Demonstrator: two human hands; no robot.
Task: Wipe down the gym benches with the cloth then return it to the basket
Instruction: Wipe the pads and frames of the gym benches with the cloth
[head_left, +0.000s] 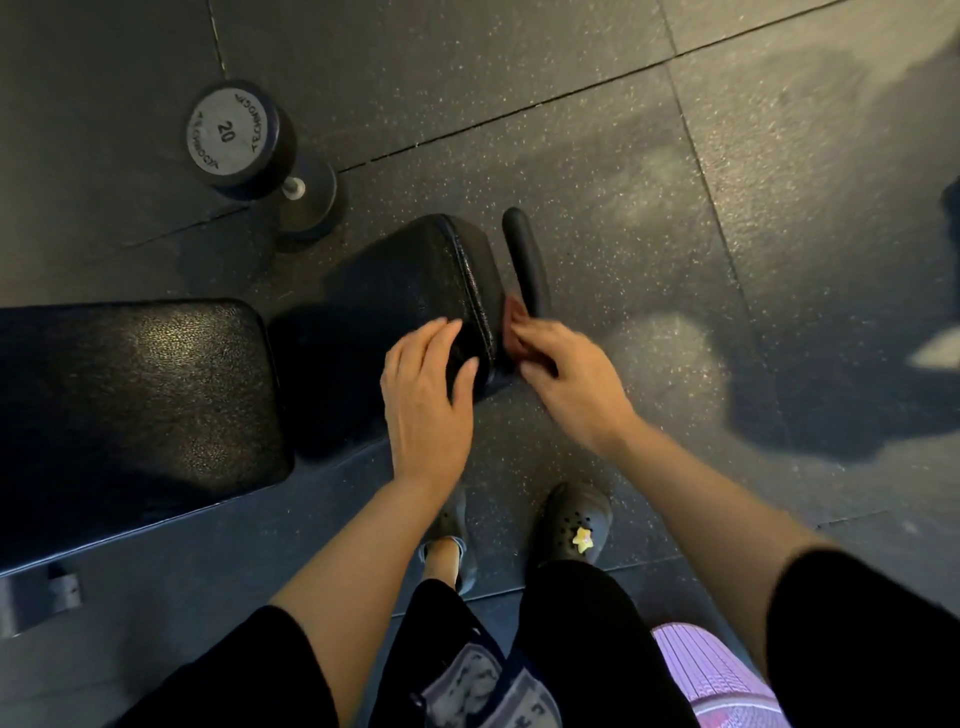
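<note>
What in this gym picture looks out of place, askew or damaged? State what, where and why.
A dumbbell marked 20 stands on end on the floor beyond the bench seat pad, which may be a trip risk. The pad shows no visible damage. The right hand holds a reddish cloth at its end; the left hand rests on top.

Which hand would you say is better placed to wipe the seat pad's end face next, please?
Right: the right hand already holds the reddish cloth against that end; the left hand only steadies the seat pad.
</note>
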